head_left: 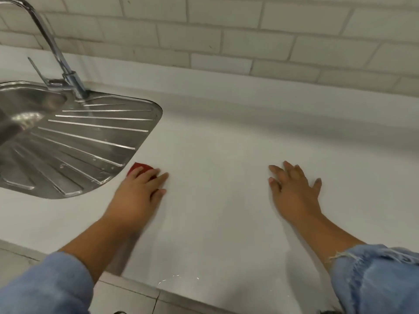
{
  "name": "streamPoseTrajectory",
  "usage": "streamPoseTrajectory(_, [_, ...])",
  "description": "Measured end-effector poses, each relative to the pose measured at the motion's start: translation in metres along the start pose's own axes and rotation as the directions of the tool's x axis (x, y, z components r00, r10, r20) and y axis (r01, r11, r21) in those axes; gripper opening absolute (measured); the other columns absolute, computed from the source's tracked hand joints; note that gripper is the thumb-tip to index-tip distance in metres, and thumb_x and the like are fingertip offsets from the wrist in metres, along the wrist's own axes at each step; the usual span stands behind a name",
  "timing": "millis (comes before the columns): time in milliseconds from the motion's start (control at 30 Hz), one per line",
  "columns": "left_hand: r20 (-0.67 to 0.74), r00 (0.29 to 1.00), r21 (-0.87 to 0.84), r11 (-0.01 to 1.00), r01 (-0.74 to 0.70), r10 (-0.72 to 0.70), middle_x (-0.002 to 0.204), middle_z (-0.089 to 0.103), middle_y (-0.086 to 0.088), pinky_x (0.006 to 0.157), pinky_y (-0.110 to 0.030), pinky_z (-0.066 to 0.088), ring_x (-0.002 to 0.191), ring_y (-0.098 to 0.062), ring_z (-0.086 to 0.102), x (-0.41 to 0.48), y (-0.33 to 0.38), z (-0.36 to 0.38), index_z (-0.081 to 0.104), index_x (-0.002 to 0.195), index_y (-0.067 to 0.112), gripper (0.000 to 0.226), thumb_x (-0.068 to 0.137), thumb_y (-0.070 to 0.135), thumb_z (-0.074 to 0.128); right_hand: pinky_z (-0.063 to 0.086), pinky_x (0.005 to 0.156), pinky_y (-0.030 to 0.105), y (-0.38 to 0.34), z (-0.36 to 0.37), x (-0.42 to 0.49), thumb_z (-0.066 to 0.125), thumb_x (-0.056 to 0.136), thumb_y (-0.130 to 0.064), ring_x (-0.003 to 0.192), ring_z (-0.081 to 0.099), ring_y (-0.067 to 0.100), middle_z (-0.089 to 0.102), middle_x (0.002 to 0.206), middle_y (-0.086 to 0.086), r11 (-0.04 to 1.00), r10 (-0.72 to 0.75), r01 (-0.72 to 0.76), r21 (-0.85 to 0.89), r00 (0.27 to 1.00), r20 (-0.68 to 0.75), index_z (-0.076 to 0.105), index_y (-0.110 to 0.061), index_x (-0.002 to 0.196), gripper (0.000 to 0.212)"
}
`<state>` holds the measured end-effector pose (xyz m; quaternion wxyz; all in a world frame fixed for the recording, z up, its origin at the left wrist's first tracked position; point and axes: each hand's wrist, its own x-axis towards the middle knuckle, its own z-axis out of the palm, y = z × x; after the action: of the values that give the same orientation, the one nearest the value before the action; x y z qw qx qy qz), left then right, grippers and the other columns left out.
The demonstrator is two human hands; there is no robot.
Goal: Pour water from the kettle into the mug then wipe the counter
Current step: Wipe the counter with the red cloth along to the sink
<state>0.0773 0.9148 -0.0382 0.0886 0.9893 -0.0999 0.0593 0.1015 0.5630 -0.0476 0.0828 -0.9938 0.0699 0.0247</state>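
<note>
My left hand (140, 189) lies over a small red sponge (138, 168) on the white counter (215, 141), just off the drainboard's corner. Its fingers look fairly straight and press the sponge down; most of the sponge is hidden under them. My right hand (294, 189) rests flat on the counter to the right, fingers spread, holding nothing. A thin trace of water (176, 278) shows near the counter's front edge. No kettle or mug is in view.
A steel sink with a ribbed drainboard (79, 141) fills the left, with a chrome tap (72, 80) behind it. A tiled wall (249, 30) runs along the back. The counter's front edge (140, 288) runs below my arms.
</note>
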Motion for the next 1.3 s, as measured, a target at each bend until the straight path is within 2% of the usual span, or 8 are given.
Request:
streamPoseTrajectory(200, [-0.07, 0.972, -0.061, 0.973, 0.222, -0.226, 0.129, 0.059, -0.01, 0.095, -0.046, 0.044, 0.115, -0.037, 0.051, 0.009, -0.044, -0.027, 0.058, 0.125, 0.012, 0.035, 0.092, 0.022, 0.049, 0.003, 0.115, 0.057, 0.0, 0.001, 0.0, 0.018, 0.099, -0.039, 0.147, 0.005, 0.021, 0.012, 0.16, -0.002, 1.0, -0.017, 0.017, -0.008, 0.999, -0.028, 0.022, -0.039, 0.145, 0.047])
streamPoseTrajectory(400, [-0.159, 0.976, -0.277, 0.942, -0.191, 0.151, 0.127, 0.06, -0.004, 0.1, -0.036, 0.041, 0.113, -0.027, 0.054, -0.01, 0.118, -0.024, 0.057, 0.125, 0.012, 0.035, 0.093, 0.022, 0.048, 0.004, 0.114, 0.058, -0.001, 0.005, 0.001, 0.019, 0.098, -0.042, 0.146, 0.008, 0.02, 0.015, 0.159, -0.002, 1.0, -0.02, 0.019, -0.011, 0.998, -0.058, 0.023, -0.04, 0.144, 0.047])
streamPoseTrajectory(600, [0.108, 0.902, -0.173, 0.901, -0.398, 0.419, 0.15, 0.035, 0.005, 0.113, -0.043, 0.024, 0.138, -0.026, 0.025, -0.065, 0.173, 0.019, 0.042, 0.136, 0.029, 0.047, 0.092, 0.045, 0.039, 0.006, 0.113, 0.06, 0.003, 0.008, 0.001, 0.018, 0.097, -0.046, 0.146, 0.01, 0.019, 0.016, 0.159, -0.005, 0.999, -0.031, 0.029, -0.035, 0.997, -0.067, 0.023, -0.042, 0.144, 0.047])
streamPoseTrajectory(700, [0.073, 0.919, -0.234, 0.903, -0.361, 0.387, 0.149, 0.033, 0.012, 0.114, -0.046, 0.016, 0.144, -0.024, 0.014, -0.073, 0.129, 0.021, 0.047, 0.129, 0.039, 0.043, 0.088, 0.05, 0.043, 0.005, 0.113, 0.061, 0.005, 0.007, 0.002, 0.019, 0.097, -0.045, 0.146, 0.01, 0.019, 0.016, 0.158, -0.005, 0.999, -0.025, 0.023, -0.03, 0.997, -0.069, 0.023, -0.043, 0.143, 0.046])
streamPoseTrajectory(967, [-0.062, 0.985, -0.124, 0.981, 0.15, -0.158, 0.126, 0.062, -0.004, 0.101, -0.035, 0.041, 0.116, -0.029, 0.056, -0.056, -0.012, -0.033, 0.07, 0.108, 0.016, 0.023, 0.087, 0.016, 0.061, 0.007, 0.113, 0.059, 0.002, 0.007, 0.003, 0.018, 0.098, -0.044, 0.146, 0.009, 0.02, 0.013, 0.159, -0.004, 0.999, -0.03, 0.028, -0.04, 0.998, -0.06, 0.021, -0.041, 0.145, 0.047])
streamPoseTrajectory(1033, [-0.105, 0.986, -0.177, 0.978, 0.113, -0.133, 0.123, 0.063, -0.007, 0.1, -0.025, 0.037, 0.112, -0.028, 0.059, -0.053, 0.013, -0.035, 0.07, 0.108, 0.012, 0.024, 0.086, 0.014, 0.062, 0.008, 0.113, 0.059, 0.002, 0.008, 0.004, 0.017, 0.097, -0.045, 0.146, 0.009, 0.02, 0.013, 0.159, -0.004, 0.999, -0.026, 0.023, -0.039, 0.998, -0.062, 0.02, -0.042, 0.144, 0.047])
streamPoseTrajectory(1167, [0.005, 0.961, -0.244, 0.932, -0.268, 0.278, 0.131, 0.057, 0.0, 0.111, -0.022, 0.027, 0.126, -0.018, 0.047, -0.078, 0.08, -0.011, 0.065, 0.116, 0.019, 0.035, 0.086, 0.03, 0.05, 0.009, 0.113, 0.059, 0.004, 0.007, 0.005, 0.018, 0.097, -0.045, 0.146, 0.01, 0.02, 0.015, 0.159, -0.004, 0.999, -0.03, 0.027, -0.039, 0.997, -0.068, 0.021, -0.042, 0.144, 0.047])
streamPoseTrajectory(1300, [0.01, 0.988, -0.273, 0.951, -0.144, 0.152, 0.141, 0.043, 0.016, 0.113, -0.028, 0.023, 0.139, -0.01, 0.026, -0.084, 0.03, -0.009, 0.059, 0.122, 0.035, 0.043, 0.085, 0.048, 0.044, 0.01, 0.113, 0.058, 0.004, 0.006, 0.004, 0.017, 0.097, -0.045, 0.146, 0.01, 0.019, 0.014, 0.159, -0.005, 0.998, -0.021, 0.017, -0.053, 0.998, -0.064, 0.02, -0.042, 0.144, 0.048])
